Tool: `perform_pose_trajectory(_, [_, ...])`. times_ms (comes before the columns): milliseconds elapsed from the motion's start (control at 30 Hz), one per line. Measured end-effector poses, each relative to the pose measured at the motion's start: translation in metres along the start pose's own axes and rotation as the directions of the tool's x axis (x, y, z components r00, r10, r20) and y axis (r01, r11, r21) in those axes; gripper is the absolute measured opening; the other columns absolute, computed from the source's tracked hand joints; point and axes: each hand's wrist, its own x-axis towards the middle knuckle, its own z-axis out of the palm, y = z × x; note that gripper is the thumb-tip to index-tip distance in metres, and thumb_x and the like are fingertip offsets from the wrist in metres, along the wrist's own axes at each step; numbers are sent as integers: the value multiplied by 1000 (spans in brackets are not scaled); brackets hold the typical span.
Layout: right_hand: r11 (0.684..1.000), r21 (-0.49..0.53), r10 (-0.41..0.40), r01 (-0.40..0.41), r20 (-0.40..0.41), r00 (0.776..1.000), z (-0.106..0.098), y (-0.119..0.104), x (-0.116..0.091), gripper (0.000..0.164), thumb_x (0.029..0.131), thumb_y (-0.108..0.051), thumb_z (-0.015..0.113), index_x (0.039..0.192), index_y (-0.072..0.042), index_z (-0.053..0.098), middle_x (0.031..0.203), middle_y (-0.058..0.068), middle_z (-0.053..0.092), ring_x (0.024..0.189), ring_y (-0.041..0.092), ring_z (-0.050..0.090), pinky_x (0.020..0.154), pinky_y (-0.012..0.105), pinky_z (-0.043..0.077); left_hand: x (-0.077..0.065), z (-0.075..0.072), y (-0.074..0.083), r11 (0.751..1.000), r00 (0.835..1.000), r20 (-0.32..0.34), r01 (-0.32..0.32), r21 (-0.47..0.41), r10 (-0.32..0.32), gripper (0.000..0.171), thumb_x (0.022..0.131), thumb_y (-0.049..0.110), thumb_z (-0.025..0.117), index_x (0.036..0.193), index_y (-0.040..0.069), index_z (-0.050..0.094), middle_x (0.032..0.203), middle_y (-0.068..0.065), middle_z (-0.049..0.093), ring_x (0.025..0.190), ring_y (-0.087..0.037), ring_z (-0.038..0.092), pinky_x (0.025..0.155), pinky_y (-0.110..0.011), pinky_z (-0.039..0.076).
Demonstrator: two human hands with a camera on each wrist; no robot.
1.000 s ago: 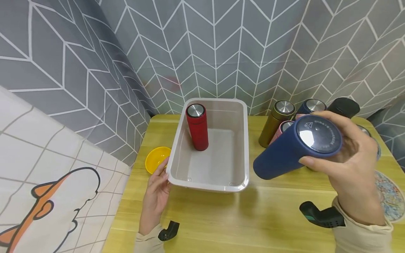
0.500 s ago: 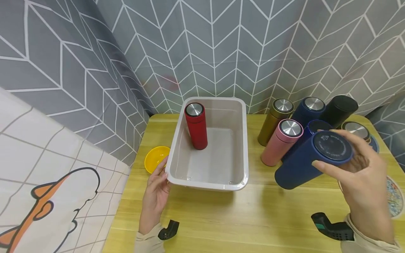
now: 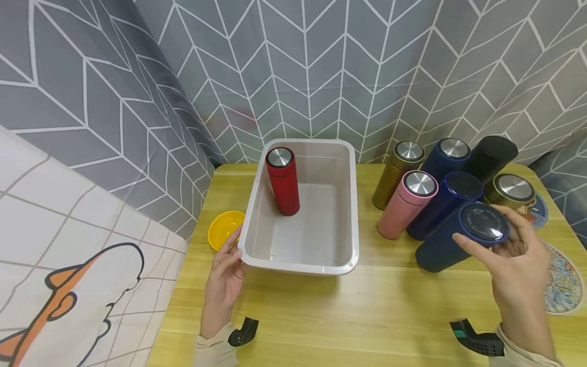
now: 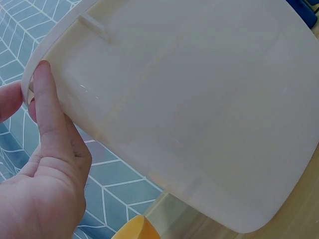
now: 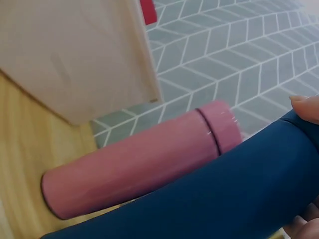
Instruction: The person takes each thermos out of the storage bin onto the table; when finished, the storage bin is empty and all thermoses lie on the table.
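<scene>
My right hand [image 3: 520,270] grips a navy blue thermos flask [image 3: 440,250] round its top end, thumb on the near side; the flask leans, its base close to the tabletop. It overlaps a shiny blue flask [image 3: 431,216] in the head view. A pink flask [image 5: 134,167] stands to its left. My left hand [image 3: 224,283] holds the rim of a beige plastic bin [image 3: 323,162] at the near left corner, with fingers [image 4: 47,94] along the outside wall. Inside the bin, toward the left, a red flask [image 3: 284,186] stands upright.
Behind the held flask stand an olive-gold flask [image 3: 393,176], a navy flask with a steel lid [image 3: 435,162], a black flask [image 3: 491,155] and another gold one [image 3: 512,187]. A yellow bowl [image 3: 223,228] sits left of the bin. Round patterned mats [image 3: 566,283] lie at right.
My right hand has carried the navy flask rightward and lowered it in front of the other flasks, bringing the pink and shiny blue ones into view. My left hand stays at the bin's rim.
</scene>
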Motion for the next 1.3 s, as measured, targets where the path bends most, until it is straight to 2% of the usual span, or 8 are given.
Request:
perform_pose_trajectory(167, [999, -35, 14, -15, -27, 1000, -5, 10, 0, 80, 59, 43, 61, 133, 11, 55, 120, 13, 68, 104, 19, 67, 80, 15, 61, 0, 0, 0, 1000, 1000, -5, 4, 2, -4, 52, 101, -11, 26, 144, 2, 50, 138, -10, 60, 112, -19, 68, 90, -24, 61])
perform_pose_trajectory(267, [1000, -19, 15, -16, -48, 999, -7, 13, 0, 79, 60, 43, 61, 132, 11, 55, 118, 13, 68, 102, 18, 67, 80, 15, 61, 0, 0, 0, 1000, 1000, -8, 6, 3, -6, 51, 101, -11, 26, 144, 2, 51, 137, -10, 60, 112, -19, 68, 90, -24, 61])
perform_pose_trajectory(500, [992, -53, 108, -113, -91, 990, -10, 17, 0, 78, 62, 39, 65, 131, 2, 58, 120, 8, 66, 104, 15, 65, 85, 11, 58, 0, -1, 0, 1000, 1000, 9, 1, -10, -1, 51, 101, -12, 26, 145, 1, 49, 137, -11, 60, 113, -19, 68, 90, -25, 61])
perform_pose_trajectory(633, [991, -64, 112, -119, -105, 988, -10, 19, 1, 78, 61, 38, 66, 131, 3, 58, 118, 8, 68, 102, 15, 66, 82, 11, 59, 0, -1, 0, 1000, 1000, 11, 3, -1, -3, 51, 101, -11, 27, 145, 2, 49, 137, -11, 60, 113, -19, 68, 91, -24, 61])
perform_pose_trajectory(800, [991, -26, 128, -133, -145, 981, -11, 20, 2, 76, 63, 37, 66, 130, 2, 59, 115, 7, 69, 97, 15, 65, 78, 13, 59, 1, -2, -1, 1000, 1000, 22, 0, -4, 0, 52, 100, -12, 26, 145, 1, 48, 138, -11, 59, 114, -19, 68, 92, -25, 61])
perform_pose_trajectory(1067, [994, -17, 100, -104, -176, 979, -11, 24, 3, 73, 64, 35, 67, 128, 0, 61, 115, 7, 70, 98, 14, 65, 79, 12, 59, 1, -3, 0, 1000, 999, 39, 3, -14, -3, 52, 101, -11, 25, 148, 1, 44, 141, -12, 57, 117, -20, 66, 94, -26, 60])
perform_pose_trajectory(1300, [996, -56, 63, -74, -182, 981, -9, 26, 2, 75, 66, 32, 70, 133, 0, 59, 120, 6, 68, 106, 14, 63, 86, 10, 57, 1, -1, 1, 1000, 1000, 5, 7, 12, -7, 52, 100, -12, 25, 145, 2, 49, 139, -10, 59, 115, -18, 68, 92, -25, 60])
